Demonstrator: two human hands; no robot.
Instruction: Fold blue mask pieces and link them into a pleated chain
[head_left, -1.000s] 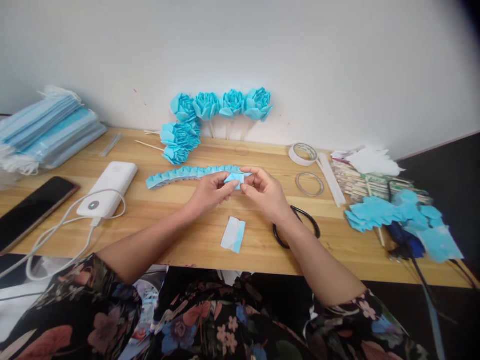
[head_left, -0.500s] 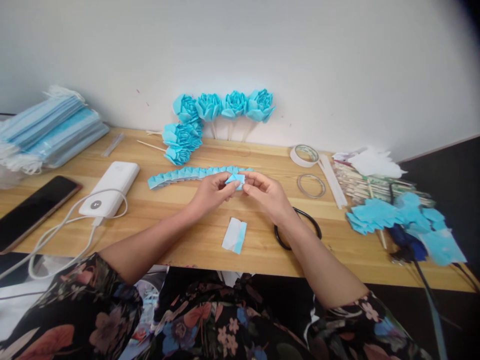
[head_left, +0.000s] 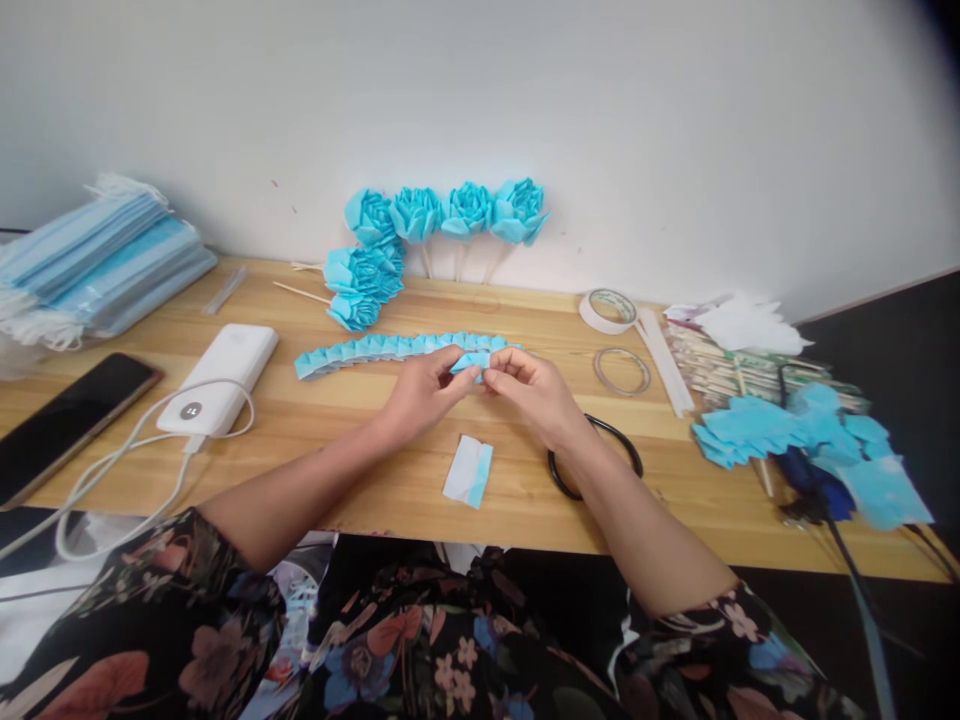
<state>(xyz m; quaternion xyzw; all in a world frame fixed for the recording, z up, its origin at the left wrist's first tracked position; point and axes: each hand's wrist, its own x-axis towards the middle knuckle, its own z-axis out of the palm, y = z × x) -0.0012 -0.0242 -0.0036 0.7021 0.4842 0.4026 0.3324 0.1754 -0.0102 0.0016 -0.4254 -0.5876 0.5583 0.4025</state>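
Note:
A small folded blue piece (head_left: 472,361) is pinched between my left hand (head_left: 426,392) and my right hand (head_left: 531,390), over the middle of the table. Both hands have fingers bent, thumbs toward each other. Just behind them a long row of folded blue pieces (head_left: 375,349) lies across the wood, its right end partly hidden by my fingers. In front of my hands a flat white and blue piece (head_left: 469,470) rests on the table. Several blue flowers (head_left: 468,210) on thin sticks stand or lean by the wall, with more lying at their left.
At left are a stack of masks (head_left: 112,260), a phone (head_left: 75,420) and a white power bank (head_left: 221,378) with its cable. A black ring (head_left: 636,455) lies by my right forearm. Tape (head_left: 607,311), sticks (head_left: 712,370) and blue pieces (head_left: 750,430) lie at right.
The folded blue piece has tilted and looks flatter and narrower between my fingertips. My hands have barely moved.

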